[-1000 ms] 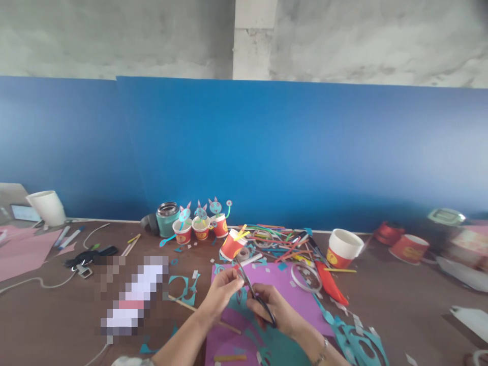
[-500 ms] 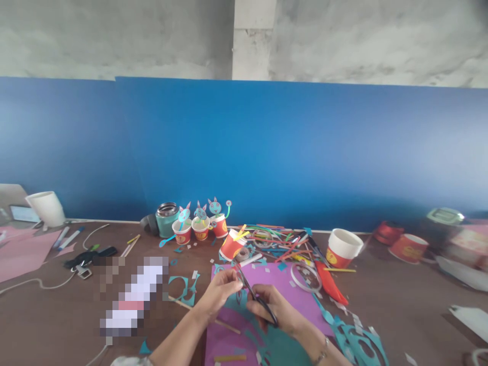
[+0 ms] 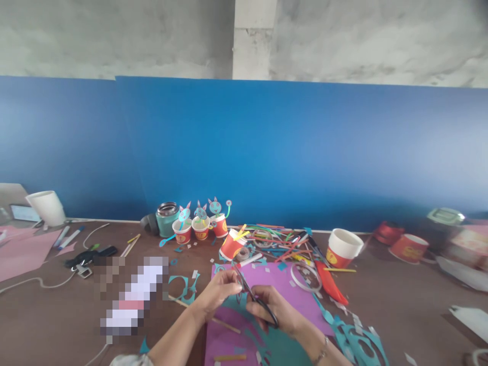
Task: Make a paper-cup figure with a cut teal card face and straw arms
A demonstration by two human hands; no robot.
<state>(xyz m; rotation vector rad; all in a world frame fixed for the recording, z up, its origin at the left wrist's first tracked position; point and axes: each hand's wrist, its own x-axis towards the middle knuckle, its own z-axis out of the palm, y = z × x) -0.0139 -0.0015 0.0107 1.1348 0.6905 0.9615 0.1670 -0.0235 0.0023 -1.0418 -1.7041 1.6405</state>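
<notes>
Over the purple sheet (image 3: 287, 284), my right hand (image 3: 280, 310) grips dark-handled scissors (image 3: 267, 307), their blades pointing up and left. The blades reach the fingertips of my left hand (image 3: 221, 291). Its thumb and fingers are pinched on a small piece of paper (image 3: 240, 294), mostly hidden by the fingers and blades. Teal paper (image 3: 285, 348) lies on the purple sheet below my hands. Just beyond my left hand, a red and white paper cup (image 3: 231, 247) with yellow strips leans over near a tape roll (image 3: 243, 253) and a white marker (image 3: 249, 260).
Several paper cups with blue paper animal faces, one cup (image 3: 182, 235) among them, stand beside a teal flask (image 3: 168, 223). Coloured sticks (image 3: 278, 241) are heaped at the back. Stacked cups (image 3: 343, 249), a red pouch (image 3: 331, 284) and teal scraps (image 3: 358, 340) lie rightward.
The scissors and the small paper piece have shifted very slightly at my fingertips. Both hands stay in nearly the same place, and the things on the table have not moved.
</notes>
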